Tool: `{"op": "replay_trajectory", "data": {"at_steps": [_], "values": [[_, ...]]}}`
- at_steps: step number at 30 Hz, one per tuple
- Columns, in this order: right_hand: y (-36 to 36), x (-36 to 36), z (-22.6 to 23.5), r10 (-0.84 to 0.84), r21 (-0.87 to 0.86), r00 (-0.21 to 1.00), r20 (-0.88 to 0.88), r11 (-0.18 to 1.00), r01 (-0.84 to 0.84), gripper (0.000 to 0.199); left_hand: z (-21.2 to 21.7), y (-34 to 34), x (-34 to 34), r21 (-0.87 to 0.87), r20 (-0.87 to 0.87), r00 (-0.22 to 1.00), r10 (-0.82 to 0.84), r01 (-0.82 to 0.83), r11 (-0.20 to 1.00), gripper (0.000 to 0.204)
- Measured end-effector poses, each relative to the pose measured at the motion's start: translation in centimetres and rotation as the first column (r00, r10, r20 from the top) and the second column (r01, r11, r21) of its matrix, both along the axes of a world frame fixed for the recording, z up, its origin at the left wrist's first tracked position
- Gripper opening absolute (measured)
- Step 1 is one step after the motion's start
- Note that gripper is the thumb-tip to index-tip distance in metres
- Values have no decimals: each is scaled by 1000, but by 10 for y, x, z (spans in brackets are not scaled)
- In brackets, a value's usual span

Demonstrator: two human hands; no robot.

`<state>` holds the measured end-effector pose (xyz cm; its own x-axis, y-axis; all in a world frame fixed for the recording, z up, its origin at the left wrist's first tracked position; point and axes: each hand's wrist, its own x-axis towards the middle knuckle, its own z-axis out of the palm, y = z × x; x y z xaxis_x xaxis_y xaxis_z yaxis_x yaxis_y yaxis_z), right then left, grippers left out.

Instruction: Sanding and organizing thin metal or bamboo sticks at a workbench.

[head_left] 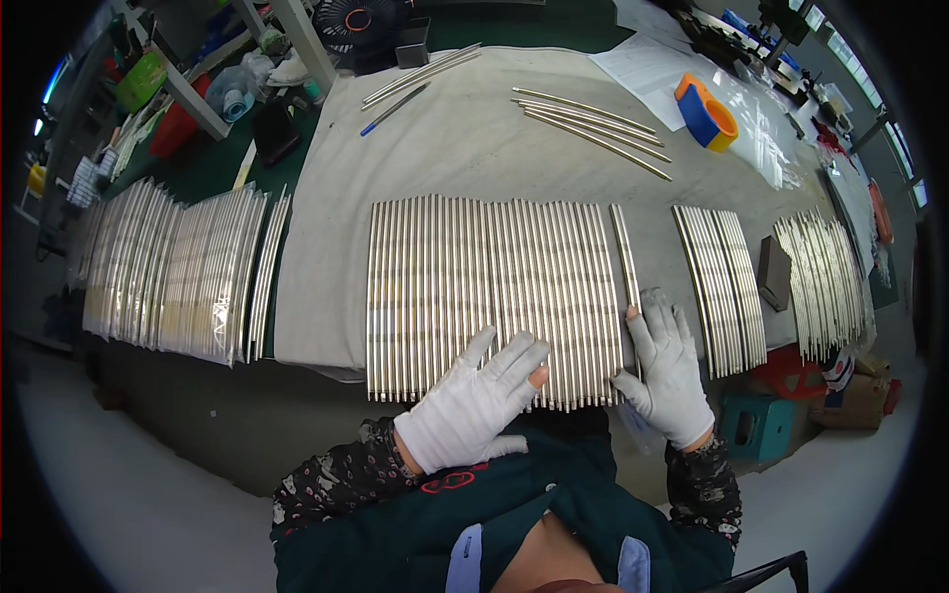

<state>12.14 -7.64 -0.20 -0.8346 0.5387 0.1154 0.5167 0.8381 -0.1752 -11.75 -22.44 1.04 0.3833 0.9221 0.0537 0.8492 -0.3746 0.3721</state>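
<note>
A wide row of silvery metal rods (435,287) lies side by side on the grey cloth in front of me. My left hand (465,410), in a white glove with bare fingertips showing, rests flat across the rods' near ends, fingers spread. Just off the row's right edge lies a single rod (623,247), slightly tilted. My right hand (667,376), gloved the same way, is beside that rod's lower part, fingers stretched out and index fingertip at the rod. Its thumb reaches to the row's lower right corner.
Bagged rods (173,277) are at the left; a smaller rod group (722,292), a dark block (774,274) and more rods (822,287) at the right. Farther back are loose rods (593,124), a pen (393,110), a blue-orange tape dispenser (706,114) and a fan (358,22).
</note>
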Motion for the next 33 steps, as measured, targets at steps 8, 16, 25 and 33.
{"op": "replay_trajectory", "data": {"at_steps": [8, 16, 25, 33], "values": [[2, 6, 1, -39, 1, 999, -16, 999, 39, 79, -5, 7, 4, 66, 44, 998, -42, 39, 997, 87], [2, 2, -1, -31, 23, 1000, 0, 999, 31, 77, -5, 9, 5, 35, 28, 999, -42, 41, 999, 85], [-14, -28, 6, 185, -3, 983, 14, 983, -185, 75, -3, 5, -1, 25, 8, 999, -40, 39, 999, 84], [-23, -50, 21, 342, -102, 940, -12, 934, -341, 77, 4, -8, -10, -15, -36, 999, 18, -18, 1000, 98]]}}
